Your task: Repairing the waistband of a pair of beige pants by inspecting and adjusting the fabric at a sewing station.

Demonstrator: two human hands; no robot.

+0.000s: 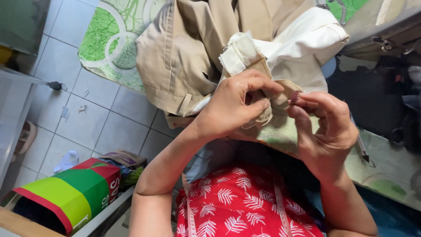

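My left hand (232, 107) pinches a folded edge of beige trousers (184, 57), at a waistband piece lined with white cloth (241, 55). My right hand (326, 127) is close beside it, thumb and fingers nipping the same beige strip (285, 90) near its tip. The trousers hang over a table covered with a green-and-white patterned cloth (105, 35). A white measuring tape (188, 206) drapes around my neck over my red leaf-print top (241, 202).
A red, green and yellow bag (70, 197) stands on the tiled floor (87, 114) at lower left, with cloth scraps beside it. A sandal (25, 136) lies at far left. Dark machine parts and scissors handles (397, 136) sit at right.
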